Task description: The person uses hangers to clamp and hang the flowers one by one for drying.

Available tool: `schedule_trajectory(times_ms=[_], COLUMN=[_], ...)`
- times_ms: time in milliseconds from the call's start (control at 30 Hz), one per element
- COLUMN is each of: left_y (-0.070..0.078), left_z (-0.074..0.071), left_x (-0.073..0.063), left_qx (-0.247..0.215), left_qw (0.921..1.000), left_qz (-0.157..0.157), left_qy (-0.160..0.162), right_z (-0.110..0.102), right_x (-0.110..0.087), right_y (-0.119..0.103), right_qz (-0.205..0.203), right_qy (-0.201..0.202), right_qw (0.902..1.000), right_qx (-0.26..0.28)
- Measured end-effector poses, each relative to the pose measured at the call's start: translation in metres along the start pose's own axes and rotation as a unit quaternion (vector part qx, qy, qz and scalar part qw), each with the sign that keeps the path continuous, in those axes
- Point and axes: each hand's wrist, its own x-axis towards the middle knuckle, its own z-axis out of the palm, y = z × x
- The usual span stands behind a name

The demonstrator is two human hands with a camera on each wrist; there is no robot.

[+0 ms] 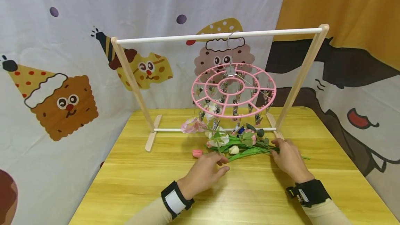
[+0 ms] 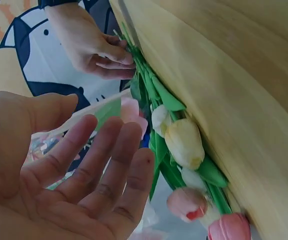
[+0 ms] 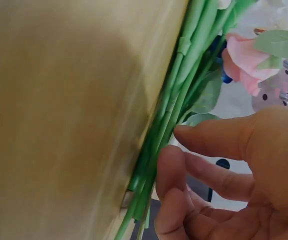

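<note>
Artificial flowers with long green stems [image 3: 176, 100] lie in a bunch on the table beneath a pink round clip hanger [image 1: 232, 115]. Among the blooms are a cream tulip [image 2: 184, 143], a pink tulip [image 1: 197, 153] and a larger pink flower [image 1: 192, 125]. My left hand [image 1: 204, 173] hovers near the tulip heads, fingers spread and nothing held. At the stem ends is my right hand [image 1: 289, 159], its thumb and bent fingers beside the stems in the right wrist view. Whether its fingertips touch them is hard to tell.
The hanger, with several metal clips [image 1: 235, 110], hangs from the white rod [image 1: 175, 38] of a wooden-legged rack [image 1: 300, 79]. The rack's lower white bar [image 1: 168, 130] runs behind the flowers. A cartoon-printed cloth [image 1: 156, 9] surrounds the wooden table [image 1: 134, 183].
</note>
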Motion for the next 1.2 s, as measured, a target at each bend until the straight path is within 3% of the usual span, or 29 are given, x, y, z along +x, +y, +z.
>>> schedule_trajectory(times_ms=[367, 667, 833, 1000, 1200], left_y=[0.011, 0.017, 0.022, 0.026, 0.025], left_z=[0.014, 0.032, 0.037, 0.039, 0.042], left_x=[0.016, 0.033, 0.046, 0.059, 0.067], left_qx=[0.000, 0.020, 0.035, 0.027, 0.009], left_qw=[0.9988, 0.9965, 0.9953, 0.9971, 0.9991], left_qz=[0.022, 0.059, 0.072, 0.060, 0.020], left_qy=[-0.045, -0.055, -0.055, -0.039, -0.038], right_z=[0.003, 0.000, -0.002, -0.006, -0.016], right_x=[-0.003, -0.005, -0.006, -0.007, -0.014], right_y=[0.000, -0.003, -0.005, -0.009, -0.011], right_qz=[-0.024, -0.012, -0.007, -0.008, 0.014], right_qy=[-0.004, -0.033, -0.027, 0.000, 0.005], right_qw=[0.9997, 0.9993, 0.9994, 0.9993, 0.9986], right_qx=[0.008, 0.015, 0.022, 0.037, 0.051])
